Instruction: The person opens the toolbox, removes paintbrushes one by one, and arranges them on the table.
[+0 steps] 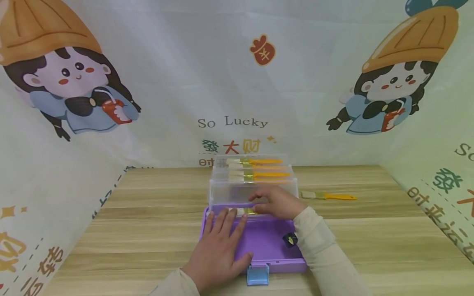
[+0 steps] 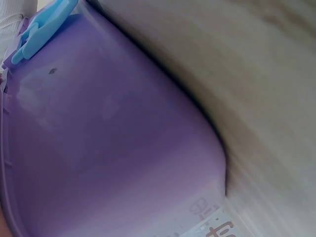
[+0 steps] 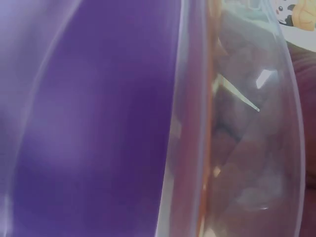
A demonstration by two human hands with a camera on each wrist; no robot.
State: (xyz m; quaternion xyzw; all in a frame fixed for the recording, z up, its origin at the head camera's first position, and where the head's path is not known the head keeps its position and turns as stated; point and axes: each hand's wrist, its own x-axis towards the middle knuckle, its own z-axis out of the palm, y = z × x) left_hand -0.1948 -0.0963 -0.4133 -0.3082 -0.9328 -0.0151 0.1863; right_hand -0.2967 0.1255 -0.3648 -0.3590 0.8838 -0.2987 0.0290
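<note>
A purple box (image 1: 264, 240) with a blue latch (image 1: 258, 275) stands with its clear tiered trays (image 1: 252, 193) raised at the back. In the lowest tray lies a paintbrush (image 1: 240, 211), pale bristles to the left; its handle is hidden behind my right hand (image 1: 277, 202). That hand reaches over the tray, its thumb close to the brush's metal band and its index finger held apart above. My left hand (image 1: 218, 250) lies over the box's left side with fingers spread, fingertips at the tray's front edge. The left wrist view shows the box's purple outer wall (image 2: 123, 118).
Several yellow-handled paintbrushes (image 1: 272, 174) lie in the upper trays. Another loose paintbrush (image 1: 329, 196) lies on the wooden table (image 1: 148, 230) to the right of the box. A small black piece (image 1: 290, 239) shows beside my right sleeve. Behind hangs a printed cloth (image 1: 177, 82).
</note>
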